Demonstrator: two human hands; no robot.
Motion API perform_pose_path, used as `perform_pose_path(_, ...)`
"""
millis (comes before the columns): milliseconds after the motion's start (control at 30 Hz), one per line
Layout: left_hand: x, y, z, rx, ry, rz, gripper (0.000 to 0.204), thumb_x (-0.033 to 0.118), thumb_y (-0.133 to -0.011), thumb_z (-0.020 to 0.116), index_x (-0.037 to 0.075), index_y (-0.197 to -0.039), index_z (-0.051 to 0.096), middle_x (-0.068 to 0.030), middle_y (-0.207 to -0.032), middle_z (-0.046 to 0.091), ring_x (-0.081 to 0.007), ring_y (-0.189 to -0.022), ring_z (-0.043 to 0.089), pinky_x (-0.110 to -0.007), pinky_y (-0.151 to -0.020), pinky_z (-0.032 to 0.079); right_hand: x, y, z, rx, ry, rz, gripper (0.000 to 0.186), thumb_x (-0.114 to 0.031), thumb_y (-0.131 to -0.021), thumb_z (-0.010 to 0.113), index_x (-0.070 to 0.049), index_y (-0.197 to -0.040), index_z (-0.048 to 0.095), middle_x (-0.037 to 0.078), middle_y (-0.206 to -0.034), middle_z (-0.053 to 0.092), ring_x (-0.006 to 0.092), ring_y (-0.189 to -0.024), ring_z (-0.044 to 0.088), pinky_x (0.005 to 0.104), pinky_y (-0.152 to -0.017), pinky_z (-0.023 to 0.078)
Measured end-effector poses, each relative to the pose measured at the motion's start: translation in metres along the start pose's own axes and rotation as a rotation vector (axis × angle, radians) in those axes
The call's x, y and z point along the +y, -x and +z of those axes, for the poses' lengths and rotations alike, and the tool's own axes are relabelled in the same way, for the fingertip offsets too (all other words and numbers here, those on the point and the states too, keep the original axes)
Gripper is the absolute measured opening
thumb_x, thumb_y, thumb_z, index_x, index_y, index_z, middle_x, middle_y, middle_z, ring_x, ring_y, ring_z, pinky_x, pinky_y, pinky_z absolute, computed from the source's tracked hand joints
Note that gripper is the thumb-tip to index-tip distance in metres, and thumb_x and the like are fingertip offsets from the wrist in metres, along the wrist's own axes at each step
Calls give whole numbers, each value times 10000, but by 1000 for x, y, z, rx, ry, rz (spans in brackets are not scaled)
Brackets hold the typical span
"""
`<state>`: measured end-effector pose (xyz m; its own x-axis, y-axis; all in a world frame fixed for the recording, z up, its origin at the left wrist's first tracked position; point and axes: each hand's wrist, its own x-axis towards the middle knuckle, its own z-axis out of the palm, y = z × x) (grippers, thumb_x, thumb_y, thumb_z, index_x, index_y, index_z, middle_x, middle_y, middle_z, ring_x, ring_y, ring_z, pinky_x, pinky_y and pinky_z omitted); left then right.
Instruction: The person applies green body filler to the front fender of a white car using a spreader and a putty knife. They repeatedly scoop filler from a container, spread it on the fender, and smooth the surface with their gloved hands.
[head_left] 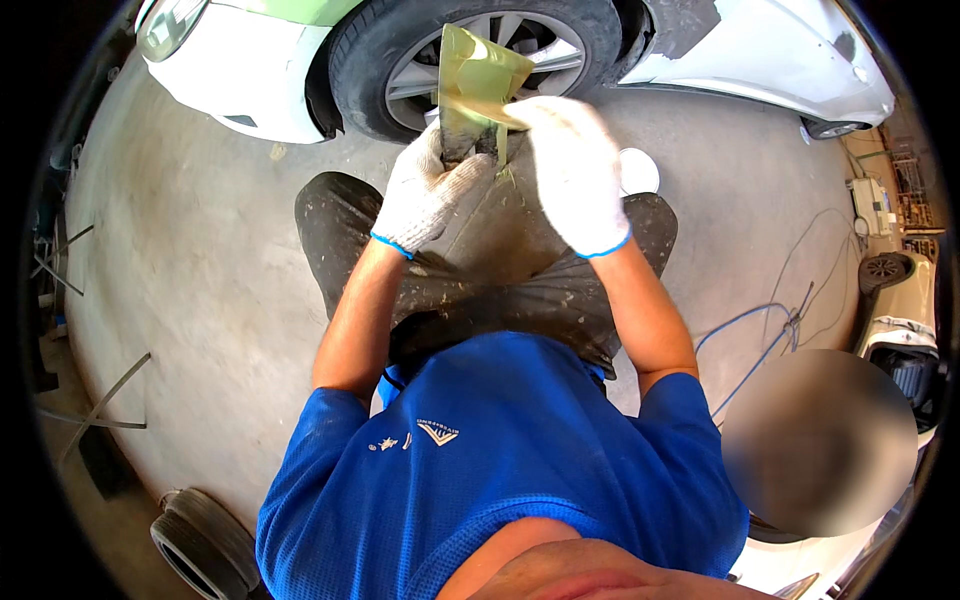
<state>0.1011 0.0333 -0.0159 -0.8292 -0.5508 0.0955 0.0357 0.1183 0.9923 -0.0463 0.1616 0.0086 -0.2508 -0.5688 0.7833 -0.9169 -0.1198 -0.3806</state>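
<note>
In the head view, you are sitting or crouching, knees spread, and reaching both forearms [360, 310] forward over your dark trousers [345, 220]. Your white-gloved left hand [425, 195] is angling up and to the right, its fingers closing firmly round the near end of a board [460, 138], with the thumb lying toward the right. The board is standing out beyond that hand, in front of the wheel [362, 85] as you are seeing it, and its far part is carrying yellow-green paste [480, 68].

Your right hand [578, 175], gloved alike, is coming in from the right with the wrist bending leftward over the board. Its fingers are drawing together at the tip and seem to be pinching a thin yellowish strip [485, 109], which is crossing the paste; the glove is blurring, so you cannot tell each finger's place.

A white disc [640, 172] is lying on the floor [230, 260] just beside your right hand. Beyond, the wheel is sitting under a white car [240, 75].
</note>
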Motion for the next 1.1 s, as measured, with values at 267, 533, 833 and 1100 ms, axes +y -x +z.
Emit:
perform_pose_path(267, 0, 2, 8, 19, 35, 37, 488, 123, -914, 739, -20, -1348, 570, -66, -1173, 676, -117, -1035, 598, -300, -945, 491, -3, -16, -5, -21, 100, -57, 275, -23, -876, 636, -105, -1118, 736, 85, -1060, 699, 288, -997, 677, 398, -917, 551)
perform_pose_path(533, 21, 8, 8, -103, 111, -137, 469, 103, -907, 744, -18, -1329, 579, -48, -1123, 680, -80, -921, 587, -259, -822, 493, 27, -43, -26, 63, -178, -48, 218, -25, -942, 617, -57, -1119, 739, 116, -1070, 724, 286, -1000, 697, 372, -912, 550)
perform_pose_path(833, 5, -6, 5, 254, -515, 319, 516, -2, -859, 686, 70, -1365, 613, -72, -891, 612, -177, -819, 604, -332, -764, 518, 71, 8, -3, 236, -699, 841, 346, -144, -924, 661, 56, -1205, 661, 181, -1104, 718, 309, -1007, 710, 368, -906, 562)
perform_pose_path(1100, -28, -28, 9, 465, -954, 627, 769, -55, -739, 638, 153, -1476, 569, -126, -877, 582, -285, -751, 573, -397, -697, 506, 26, 3, 12, -2, -1571, 941, 422, -137, -978, 563, 41, -1360, 529, 162, -1203, 678, 219, -1036, 719, 350, -924, 606)
